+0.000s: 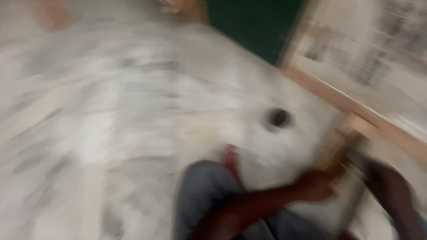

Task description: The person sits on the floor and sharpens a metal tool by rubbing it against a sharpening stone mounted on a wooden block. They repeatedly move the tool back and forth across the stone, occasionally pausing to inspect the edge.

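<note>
On the pale marbled floor (89,115), past a small dark hole (279,117), the left hand (316,184) is closed around the lower end of a wooden frame (338,144) papered with newsprint. The right hand (386,182) rests against the same frame just beside it; blur hides whether its fingers are closed. The step in hand appears to be steadying the frame; any further move calls for a confirmed two-handed hold.

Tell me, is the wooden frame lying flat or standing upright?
Lying flat, it seems: the wooden frame rests on the floor. Blur hides details.
</note>
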